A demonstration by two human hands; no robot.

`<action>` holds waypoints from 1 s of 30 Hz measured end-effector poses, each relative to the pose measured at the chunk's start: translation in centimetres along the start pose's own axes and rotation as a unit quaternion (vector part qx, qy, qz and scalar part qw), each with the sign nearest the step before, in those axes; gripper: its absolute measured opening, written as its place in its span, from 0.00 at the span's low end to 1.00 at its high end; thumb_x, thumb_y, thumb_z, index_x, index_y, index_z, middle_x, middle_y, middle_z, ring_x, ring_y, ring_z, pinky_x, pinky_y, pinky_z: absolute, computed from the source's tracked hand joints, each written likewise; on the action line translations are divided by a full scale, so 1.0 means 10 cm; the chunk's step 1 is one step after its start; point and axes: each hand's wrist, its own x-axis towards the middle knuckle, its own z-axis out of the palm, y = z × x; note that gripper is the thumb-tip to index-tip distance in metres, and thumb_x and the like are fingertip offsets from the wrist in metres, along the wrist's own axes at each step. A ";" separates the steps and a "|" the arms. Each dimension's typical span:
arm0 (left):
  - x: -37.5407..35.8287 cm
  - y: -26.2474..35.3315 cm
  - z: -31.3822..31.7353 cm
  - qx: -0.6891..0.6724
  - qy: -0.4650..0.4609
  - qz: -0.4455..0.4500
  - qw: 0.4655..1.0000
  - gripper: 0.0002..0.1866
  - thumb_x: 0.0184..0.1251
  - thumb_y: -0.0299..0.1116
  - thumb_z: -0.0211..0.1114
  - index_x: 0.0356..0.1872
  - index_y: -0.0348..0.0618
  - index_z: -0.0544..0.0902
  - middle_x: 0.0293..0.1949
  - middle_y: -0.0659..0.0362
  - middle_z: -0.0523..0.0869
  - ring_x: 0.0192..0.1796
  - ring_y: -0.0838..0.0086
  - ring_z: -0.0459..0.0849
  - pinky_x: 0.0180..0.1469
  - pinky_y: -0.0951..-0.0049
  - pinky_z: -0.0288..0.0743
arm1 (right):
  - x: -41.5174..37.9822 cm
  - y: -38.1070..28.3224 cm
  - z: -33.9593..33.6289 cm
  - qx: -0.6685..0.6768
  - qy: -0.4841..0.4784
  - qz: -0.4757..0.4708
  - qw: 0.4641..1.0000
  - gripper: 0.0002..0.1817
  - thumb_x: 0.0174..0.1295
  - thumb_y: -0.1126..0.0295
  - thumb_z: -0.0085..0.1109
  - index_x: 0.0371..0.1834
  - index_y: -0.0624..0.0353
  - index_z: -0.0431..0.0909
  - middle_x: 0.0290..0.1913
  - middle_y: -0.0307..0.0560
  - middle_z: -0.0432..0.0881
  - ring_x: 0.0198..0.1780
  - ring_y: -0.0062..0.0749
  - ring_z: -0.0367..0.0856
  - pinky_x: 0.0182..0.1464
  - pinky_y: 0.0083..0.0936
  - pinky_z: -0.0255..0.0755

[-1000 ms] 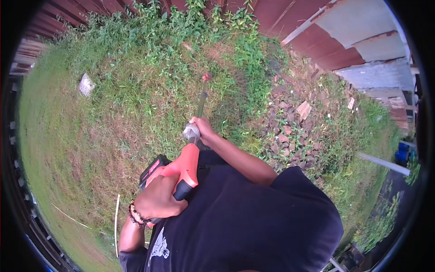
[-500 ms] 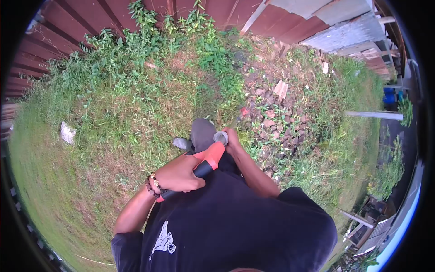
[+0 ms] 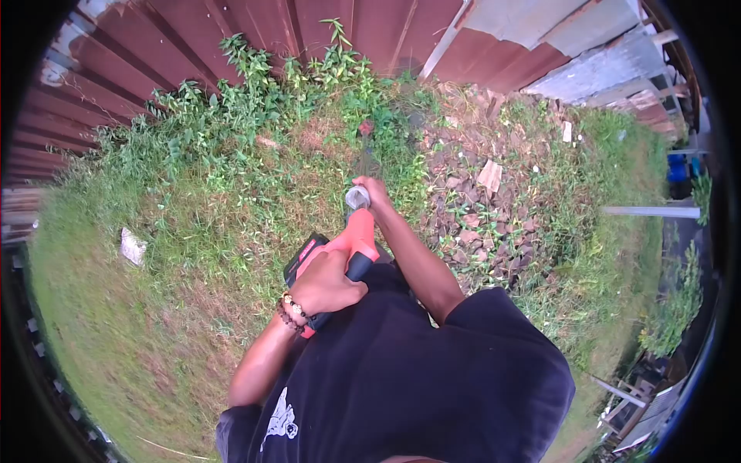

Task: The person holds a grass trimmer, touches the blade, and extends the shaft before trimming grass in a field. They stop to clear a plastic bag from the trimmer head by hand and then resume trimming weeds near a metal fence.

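Note:
An orange-and-black cordless grass trimmer (image 3: 359, 230) extends forward from my body, its battery pack on the left side. My left hand (image 3: 326, 282), with beaded bracelets at the wrist, is closed around its rear handle. Farther forward, my right hand (image 3: 373, 190) is wrapped round the tool beside a grey round part (image 3: 357, 197); its fingers are partly hidden. At the far end a blurred red trimmer head (image 3: 365, 128) is among green weeds (image 3: 378, 104) near the fence.
A rusty red corrugated metal fence (image 3: 255, 35) runs along the far side, with tall leafy plants (image 3: 255, 81) at its foot. Broken stones (image 3: 471, 224) lie to the right. A pale lump (image 3: 133, 247) sits in the grass at left, and a pale post (image 3: 652, 211) stands at right.
The trimmer and both hands have moved forward. Its red head has swung left, from beside the stones to the weeds nearer the fence. The battery pack now shows.

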 end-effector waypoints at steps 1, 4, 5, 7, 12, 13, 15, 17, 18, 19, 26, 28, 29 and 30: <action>0.09 0.04 -0.02 0.019 0.009 -0.002 1.000 0.17 0.43 0.37 0.65 0.24 0.29 0.78 0.20 0.43 0.81 0.27 0.53 0.84 0.33 0.59 0.77 | 0.10 -0.08 0.05 -0.007 -0.001 -0.004 1.000 0.06 0.50 0.70 0.62 0.23 0.58 0.75 0.21 0.39 0.75 0.19 0.26 0.74 0.21 0.27 0.68; 0.32 0.14 -0.06 0.050 0.026 -0.008 0.998 0.17 0.43 0.38 0.65 0.23 0.28 0.78 0.22 0.41 0.82 0.29 0.52 0.85 0.35 0.59 0.78 | 0.35 -0.21 0.13 0.005 -0.007 -0.011 1.000 0.07 0.50 0.70 0.63 0.22 0.58 0.75 0.20 0.39 0.75 0.19 0.26 0.74 0.20 0.27 0.67; 0.39 0.16 -0.07 0.069 0.031 -0.006 0.997 0.17 0.43 0.37 0.65 0.23 0.28 0.78 0.22 0.41 0.82 0.29 0.52 0.85 0.35 0.59 0.78 | 0.43 -0.23 0.13 0.015 -0.010 -0.013 1.000 0.07 0.49 0.69 0.63 0.22 0.58 0.75 0.20 0.39 0.75 0.18 0.26 0.73 0.20 0.27 0.67; 0.48 0.21 -0.05 0.096 0.049 0.001 0.994 0.17 0.42 0.37 0.65 0.22 0.28 0.78 0.22 0.40 0.82 0.30 0.51 0.85 0.36 0.58 0.79 | 0.55 -0.25 0.11 0.023 -0.016 -0.019 0.999 0.07 0.49 0.69 0.64 0.22 0.57 0.75 0.20 0.39 0.75 0.18 0.26 0.73 0.20 0.28 0.66; 0.47 0.32 -0.14 0.097 -0.014 0.020 0.995 0.17 0.42 0.37 0.65 0.24 0.28 0.78 0.22 0.41 0.82 0.30 0.52 0.85 0.35 0.59 0.78 | 0.45 -0.21 -0.15 0.065 0.000 0.001 0.998 0.06 0.50 0.70 0.62 0.22 0.57 0.75 0.19 0.39 0.75 0.18 0.27 0.73 0.20 0.28 0.67; 0.45 0.32 -0.16 0.091 -0.024 0.034 0.995 0.16 0.42 0.37 0.65 0.24 0.29 0.78 0.21 0.42 0.81 0.30 0.52 0.85 0.35 0.60 0.78 | 0.37 -0.21 -0.22 0.075 0.000 0.003 0.997 0.05 0.50 0.70 0.61 0.22 0.57 0.75 0.19 0.40 0.75 0.18 0.28 0.74 0.20 0.29 0.68; 0.40 0.34 -0.22 0.056 -0.083 0.020 0.995 0.17 0.43 0.36 0.64 0.29 0.29 0.78 0.19 0.45 0.81 0.27 0.56 0.85 0.33 0.62 0.78 | 0.14 -0.19 -0.35 0.109 0.024 0.028 0.993 0.05 0.51 0.71 0.60 0.22 0.57 0.75 0.20 0.41 0.76 0.19 0.29 0.75 0.21 0.30 0.70; 0.31 0.46 -0.31 -0.014 -0.144 0.029 0.989 0.16 0.50 0.30 0.62 0.39 0.31 0.75 0.20 0.58 0.81 0.19 0.76 0.80 0.23 0.74 0.73 | -0.08 -0.14 -0.50 0.129 0.055 0.044 0.989 0.04 0.52 0.72 0.57 0.22 0.58 0.75 0.20 0.42 0.76 0.19 0.31 0.76 0.21 0.31 0.71; 0.29 0.49 -0.33 -0.021 -0.168 0.021 0.985 0.15 0.50 0.30 0.62 0.39 0.31 0.75 0.19 0.58 0.80 0.19 0.77 0.80 0.23 0.74 0.73 | -0.17 -0.11 -0.58 0.131 0.073 0.047 0.988 0.04 0.52 0.72 0.56 0.22 0.59 0.75 0.20 0.43 0.76 0.19 0.32 0.76 0.22 0.32 0.72; 0.29 0.52 -0.36 -0.029 -0.191 0.012 0.981 0.15 0.50 0.30 0.62 0.38 0.31 0.75 0.19 0.59 0.80 0.19 0.77 0.80 0.23 0.74 0.73 | -0.27 -0.08 -0.66 0.132 0.091 0.052 0.986 0.04 0.52 0.72 0.55 0.23 0.59 0.75 0.20 0.43 0.76 0.19 0.32 0.76 0.22 0.33 0.73; 0.33 0.39 -0.42 -0.086 -0.232 -0.014 0.969 0.13 0.52 0.31 0.62 0.35 0.30 0.76 0.18 0.60 0.80 0.19 0.79 0.81 0.24 0.75 0.74 | -0.50 0.22 -1.02 0.122 0.116 0.061 0.984 0.08 0.62 0.66 0.46 0.28 0.55 0.72 0.23 0.44 0.77 0.23 0.34 0.78 0.24 0.36 0.76; 0.29 0.39 -0.41 -0.084 -0.220 -0.011 0.972 0.13 0.51 0.31 0.62 0.34 0.31 0.77 0.18 0.59 0.81 0.19 0.78 0.81 0.24 0.75 0.75 | -0.41 0.24 -1.01 0.101 0.106 0.044 0.988 0.07 0.61 0.66 0.48 0.27 0.55 0.72 0.23 0.44 0.77 0.22 0.34 0.77 0.24 0.35 0.76; 0.28 0.41 -0.42 -0.082 -0.211 -0.010 0.974 0.13 0.51 0.31 0.63 0.33 0.31 0.77 0.18 0.59 0.81 0.19 0.77 0.81 0.25 0.74 0.75 | -0.32 0.22 -0.99 0.090 0.098 0.034 0.991 0.07 0.60 0.67 0.50 0.27 0.55 0.73 0.22 0.43 0.77 0.22 0.33 0.77 0.24 0.35 0.76; 0.27 0.44 -0.42 -0.078 -0.194 -0.006 0.978 0.13 0.50 0.31 0.63 0.32 0.31 0.78 0.18 0.58 0.81 0.19 0.76 0.81 0.25 0.73 0.75 | -0.23 0.20 -0.96 0.086 0.086 0.042 0.992 0.06 0.59 0.67 0.52 0.27 0.55 0.73 0.22 0.43 0.76 0.21 0.33 0.77 0.23 0.35 0.75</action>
